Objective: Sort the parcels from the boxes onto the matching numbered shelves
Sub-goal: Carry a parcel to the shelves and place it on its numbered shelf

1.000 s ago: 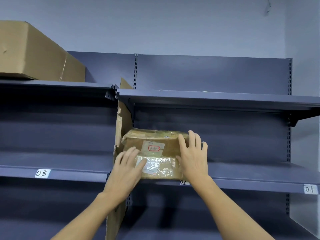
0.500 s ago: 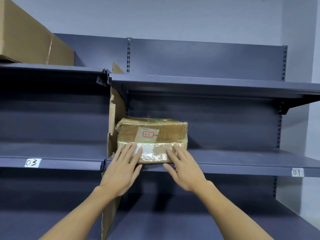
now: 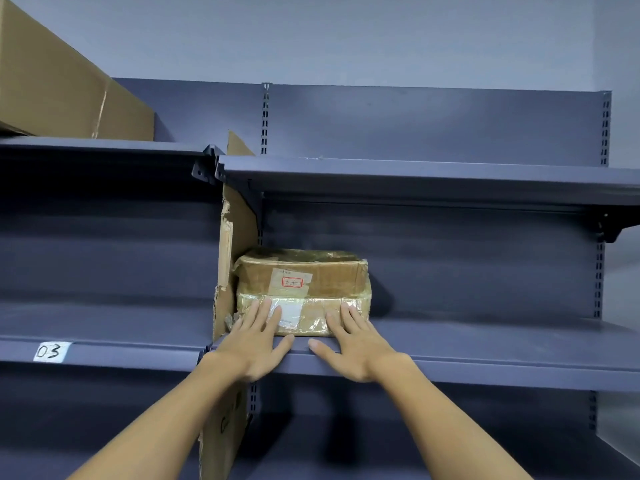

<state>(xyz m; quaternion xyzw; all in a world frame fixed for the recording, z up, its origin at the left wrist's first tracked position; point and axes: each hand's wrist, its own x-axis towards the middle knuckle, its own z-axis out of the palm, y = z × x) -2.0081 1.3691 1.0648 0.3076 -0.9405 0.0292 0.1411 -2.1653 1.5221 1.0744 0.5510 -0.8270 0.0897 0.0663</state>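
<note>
A brown cardboard parcel (image 3: 304, 278) wrapped in shiny tape, with a red-framed label on its front, sits on the middle shelf (image 3: 485, 355) against a cardboard divider. My left hand (image 3: 254, 336) presses flat, straight fingers on the parcel's lower front at its left. My right hand (image 3: 353, 339) does the same at the lower right, with its thumb over the shelf edge. Both palms lie over the shelf's front lip.
An upright cardboard divider (image 3: 235, 258) stands between the two shelf bays. A white tag reading 03 (image 3: 50, 351) marks the left shelf. A large cardboard box (image 3: 62, 84) rests on the top left shelf. An upper shelf (image 3: 433, 178) overhangs the parcel.
The parcel has slid deeper onto the shelf. My right hand has come down from the parcel's side to its lower front; both hands now press flat there.
</note>
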